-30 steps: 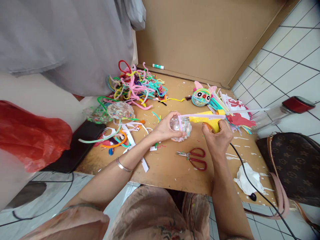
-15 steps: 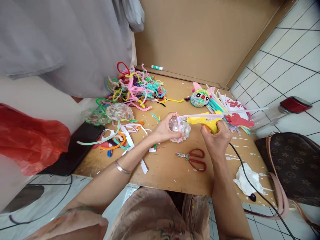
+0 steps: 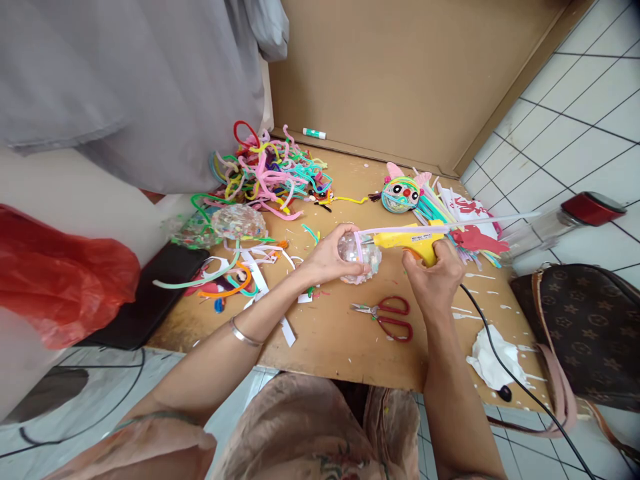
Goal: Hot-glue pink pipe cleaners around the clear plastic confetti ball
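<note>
Left hand (image 3: 330,259): grip closed around the side of a clear, faceted round ball (image 3: 369,264), thumb at its lower front, fingers over its upper edge. Ball is held just above the brown wooden bench (image 3: 320,347), near the middle. A fuzzy lilac pipe cleaner (image 3: 405,231) crosses the ball's front, bends at its top, then runs right, along the upper side of the glue gun.

Right hand (image 3: 435,270): grip wrapped around the handle of a yellow plastic glue gun (image 3: 405,241). Metal nozzle points left, at the ball's upper part; contact between the two cannot be made out. A black cord (image 3: 480,313) trails from below this hand toward the lower right.

Surroundings: metal scissors with red handles (image 3: 377,312) lie below the ball, between the forearms. Beyond the glue gun, a round multicoloured animal head with pink ears (image 3: 400,195). Back left, a tangled heap of coloured pipe cleaners (image 3: 273,175); nearer, a clear bumpy rounded piece (image 3: 240,222). Right side, a crumpled white tissue (image 3: 493,360) beside a brown patterned bag (image 3: 583,333).
</note>
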`<state>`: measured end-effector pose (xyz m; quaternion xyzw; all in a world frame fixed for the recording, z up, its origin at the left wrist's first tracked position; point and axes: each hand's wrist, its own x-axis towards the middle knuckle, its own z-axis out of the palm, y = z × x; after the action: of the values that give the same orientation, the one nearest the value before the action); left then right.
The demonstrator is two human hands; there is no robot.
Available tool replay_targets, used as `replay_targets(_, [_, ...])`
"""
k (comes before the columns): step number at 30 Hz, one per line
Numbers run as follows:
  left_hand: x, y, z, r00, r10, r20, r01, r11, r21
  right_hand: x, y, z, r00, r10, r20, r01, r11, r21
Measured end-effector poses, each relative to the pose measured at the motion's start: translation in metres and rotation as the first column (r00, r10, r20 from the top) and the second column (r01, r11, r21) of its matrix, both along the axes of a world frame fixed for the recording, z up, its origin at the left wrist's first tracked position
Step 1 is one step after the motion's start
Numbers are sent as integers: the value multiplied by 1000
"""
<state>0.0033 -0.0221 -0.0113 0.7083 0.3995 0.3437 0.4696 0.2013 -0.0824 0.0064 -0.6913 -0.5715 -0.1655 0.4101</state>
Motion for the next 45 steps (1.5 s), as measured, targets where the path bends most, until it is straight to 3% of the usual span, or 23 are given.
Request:
replay_targets(16, [0, 2, -3, 1000, 0, 7, 0, 1000, 21, -1, 0, 0, 998, 43, -37, -42, 999, 33])
replay_targets(23, [0, -2, 3, 1000, -11, 9, 11, 1000, -7, 6, 4, -6, 996, 1, -92, 5, 998, 69])
replay_targets(45, [2, -4, 7, 999, -36, 27, 37, 998, -44, 8, 2, -9, 1000, 23, -12, -23, 999, 47])
